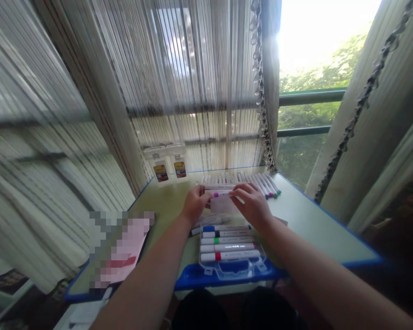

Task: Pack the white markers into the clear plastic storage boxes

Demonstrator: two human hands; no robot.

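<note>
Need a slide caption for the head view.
Left hand holds a purple-banded marker, right hand at its other end, beyond a clear marker case.

This looks like a home, a bright corner beside a window (323, 43). Sheer striped curtains (199, 64) hang from above and fill most of the background, and strings of beads (356, 114) run down the drapes on both sides of the uncovered part, a domestic sort of trimming. Through that gap show green metal rails (311, 97) and leafy trees (330, 68) in daylight. Against the curtains stands a small pale table (330, 229) with a blue edge, more like a study desk than a workbench, with markers (234, 255) on it. Whether this is a room or an enclosed balcony is hard to tell.
</note>
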